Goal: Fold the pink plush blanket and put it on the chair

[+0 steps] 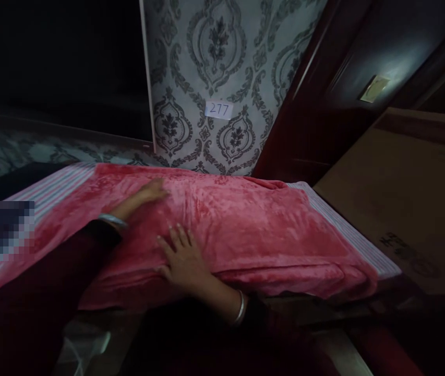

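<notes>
A pink plush blanket [253, 230] lies folded across a striped pink-and-white cloth [347, 235] on a raised surface. My left hand [147, 196] rests flat on the blanket's upper left part, fingers stretched out, a silver bangle on the wrist. My right hand [183, 258] presses flat on the blanket near its front edge, fingers spread, also with a bangle. Neither hand grips anything. Both sleeves are dark maroon.
A patterned grey wall panel [214, 78] with a paper label reading 277 [219, 109] stands behind. A dark wooden door [363, 78] is at the right, and a brown cardboard sheet [413, 198] lies beside the blanket. A blurred patch sits at the left edge.
</notes>
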`<state>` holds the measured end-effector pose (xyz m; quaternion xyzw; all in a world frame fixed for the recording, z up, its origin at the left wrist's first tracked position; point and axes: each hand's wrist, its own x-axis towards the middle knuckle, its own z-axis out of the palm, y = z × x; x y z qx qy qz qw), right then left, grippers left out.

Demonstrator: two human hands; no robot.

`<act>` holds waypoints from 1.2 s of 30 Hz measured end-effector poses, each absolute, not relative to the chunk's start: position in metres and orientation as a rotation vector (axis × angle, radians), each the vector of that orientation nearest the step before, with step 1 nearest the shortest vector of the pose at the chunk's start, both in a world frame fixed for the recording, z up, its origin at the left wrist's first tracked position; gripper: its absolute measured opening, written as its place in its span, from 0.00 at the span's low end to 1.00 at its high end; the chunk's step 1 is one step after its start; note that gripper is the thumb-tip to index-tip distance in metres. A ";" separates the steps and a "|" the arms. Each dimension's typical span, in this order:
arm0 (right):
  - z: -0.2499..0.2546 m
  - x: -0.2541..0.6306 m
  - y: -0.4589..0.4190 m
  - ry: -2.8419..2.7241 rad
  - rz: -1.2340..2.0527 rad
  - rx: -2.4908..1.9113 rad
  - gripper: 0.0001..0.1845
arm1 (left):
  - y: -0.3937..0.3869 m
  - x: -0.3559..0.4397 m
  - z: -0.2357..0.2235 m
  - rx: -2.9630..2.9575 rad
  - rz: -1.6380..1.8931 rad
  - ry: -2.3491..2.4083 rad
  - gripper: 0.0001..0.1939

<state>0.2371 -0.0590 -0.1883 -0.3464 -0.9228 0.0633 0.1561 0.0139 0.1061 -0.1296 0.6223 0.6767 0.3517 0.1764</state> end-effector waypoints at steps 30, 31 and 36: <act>-0.224 0.646 0.011 -0.395 0.553 -1.307 0.14 | 0.132 0.086 -0.184 2.395 0.143 2.122 0.33; -0.225 0.653 0.007 -0.383 0.565 -1.320 0.15 | 0.132 0.087 -0.183 2.391 0.136 2.126 0.33; -0.227 0.680 0.010 -0.359 0.613 -1.424 0.14 | 0.132 0.087 -0.182 2.381 0.104 2.128 0.34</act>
